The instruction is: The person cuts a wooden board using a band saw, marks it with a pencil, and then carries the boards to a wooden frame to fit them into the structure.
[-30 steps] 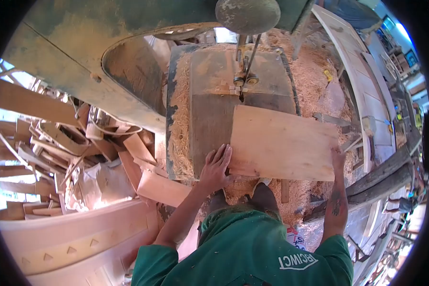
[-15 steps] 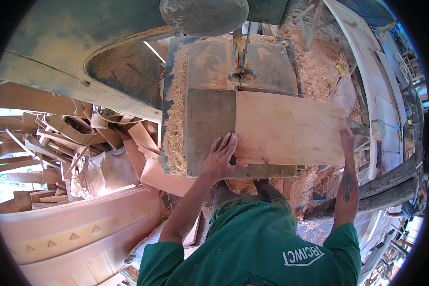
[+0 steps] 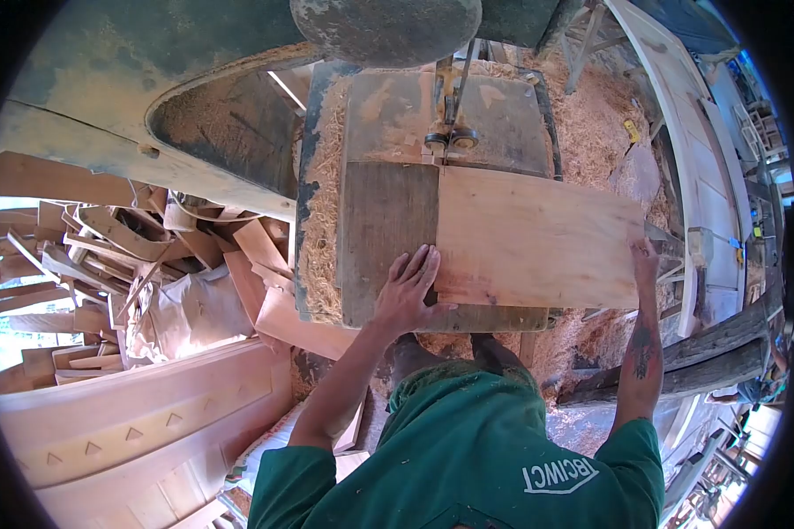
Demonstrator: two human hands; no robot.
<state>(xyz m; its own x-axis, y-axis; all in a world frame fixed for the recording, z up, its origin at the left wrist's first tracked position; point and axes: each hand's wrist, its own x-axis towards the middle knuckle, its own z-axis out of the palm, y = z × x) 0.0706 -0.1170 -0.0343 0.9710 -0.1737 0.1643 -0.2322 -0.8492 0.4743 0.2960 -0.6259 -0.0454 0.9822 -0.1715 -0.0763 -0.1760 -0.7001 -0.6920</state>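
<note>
A wide flat wooden board (image 3: 538,238) lies on the dusty saw table (image 3: 388,238), its right part reaching out past the table's edge. My left hand (image 3: 410,286) rests at the board's near left corner, fingers spread on the table and thumb against the board. At the far right end, my right hand (image 3: 644,256) grips the board's edge; part of the fingers is hidden. The board's far left corner sits beside the blade guides (image 3: 450,139) of the bandsaw.
The machine's large body (image 3: 88,79) fills the upper left. Wood offcuts (image 3: 106,247) are heaped at left, above a carved panel (image 3: 150,423). Sawdust (image 3: 582,115) covers the floor behind. Long timbers (image 3: 679,370) and a door panel (image 3: 701,176) stand at right.
The view has shifted slightly. Both hands and the board hold nearly the same places relative to the table.
</note>
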